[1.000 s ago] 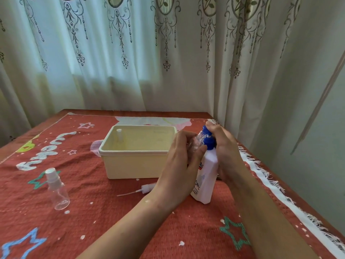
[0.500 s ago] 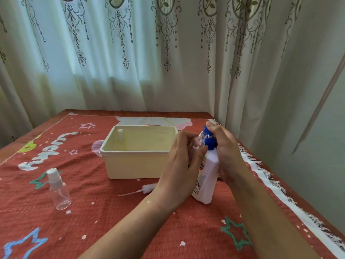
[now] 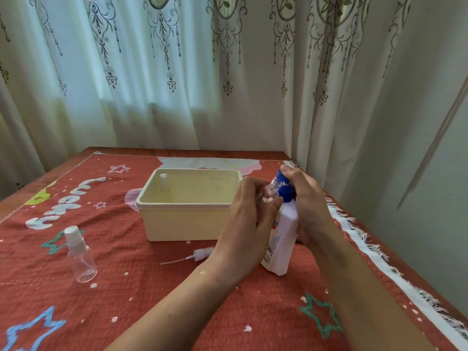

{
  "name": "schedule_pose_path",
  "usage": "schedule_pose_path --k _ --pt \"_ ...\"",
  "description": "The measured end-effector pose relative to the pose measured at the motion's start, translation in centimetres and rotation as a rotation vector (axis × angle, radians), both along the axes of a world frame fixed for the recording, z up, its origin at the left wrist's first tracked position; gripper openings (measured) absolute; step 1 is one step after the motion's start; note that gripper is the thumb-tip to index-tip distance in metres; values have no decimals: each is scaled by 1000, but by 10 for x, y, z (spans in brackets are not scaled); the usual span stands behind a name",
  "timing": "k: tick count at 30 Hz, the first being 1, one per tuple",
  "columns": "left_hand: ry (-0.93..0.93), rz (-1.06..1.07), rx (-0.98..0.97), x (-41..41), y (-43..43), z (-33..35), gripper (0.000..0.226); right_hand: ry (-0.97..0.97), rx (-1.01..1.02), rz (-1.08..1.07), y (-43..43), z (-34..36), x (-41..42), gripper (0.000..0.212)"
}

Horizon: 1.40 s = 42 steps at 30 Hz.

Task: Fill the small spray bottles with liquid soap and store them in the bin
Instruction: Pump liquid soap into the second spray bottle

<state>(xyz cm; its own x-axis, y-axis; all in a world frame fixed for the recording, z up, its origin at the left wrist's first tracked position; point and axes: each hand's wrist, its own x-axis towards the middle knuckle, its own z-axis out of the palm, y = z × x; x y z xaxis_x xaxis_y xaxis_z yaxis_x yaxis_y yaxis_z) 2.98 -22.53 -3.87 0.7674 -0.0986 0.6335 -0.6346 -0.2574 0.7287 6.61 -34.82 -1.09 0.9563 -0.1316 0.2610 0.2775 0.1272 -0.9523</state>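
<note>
A small clear spray bottle (image 3: 270,191) is held in the left hand (image 3: 247,224). The fingers are curled round its body, so only the neck and a part of the shoulder can be seen. No spray head is fitted on it, and the open neck is kept just beside the nozzle of the blue pump (image 3: 285,190) of the white soap bottle (image 3: 281,239). The pump is gripped by the right hand (image 3: 310,211) – its fingers are bent over the pump and one fingertip (image 3: 287,169) is laid on the top. The base of the soap bottle is on the red tablecloth (image 3: 152,287). Whether soap is already inside the small bottle cannot be told, because it is mostly covered by the fingers.

The cream bin (image 3: 187,221) is placed open on the cloth, just left of the left hand. A white spray top (image 3: 163,179) is seen upright in its far left corner; the body below it is not clearly visible. A loose spray head (image 3: 201,255) with a thin tube is lying on the cloth in front of the bin, near the left wrist. A second spray bottle (image 3: 81,259) – clear, with a white cap on – is standing upright well apart on the left. A patterned curtain (image 3: 177,72) is hung behind the table.
</note>
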Motion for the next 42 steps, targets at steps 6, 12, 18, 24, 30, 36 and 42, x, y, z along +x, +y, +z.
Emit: schedule_pose_path --k 6,12,18,24,30,36,42 --pt "-26 20 -26 -2 1 8 16 35 48 33 0 1 -4 40" --pt "-18 16 -8 -1 -1 1 16 19 38 8 0 -1 -1 15" --pt "-15 29 -11 -3 0 7 15 16 31 40 2 2 -8 39" --pt "-3 17 -4 -10 0 9 15 34 39 38 2 4 -10 26" --pt "-8 47 -16 -20 3 7 14 23 1 58 6 7 -18 29" --pt "-10 67 -18 -28 9 8 16 17 -15 71 14 5 -28 29" --pt "-43 97 2 -32 13 6 18 -42 -48 22 16 6 -30 15"
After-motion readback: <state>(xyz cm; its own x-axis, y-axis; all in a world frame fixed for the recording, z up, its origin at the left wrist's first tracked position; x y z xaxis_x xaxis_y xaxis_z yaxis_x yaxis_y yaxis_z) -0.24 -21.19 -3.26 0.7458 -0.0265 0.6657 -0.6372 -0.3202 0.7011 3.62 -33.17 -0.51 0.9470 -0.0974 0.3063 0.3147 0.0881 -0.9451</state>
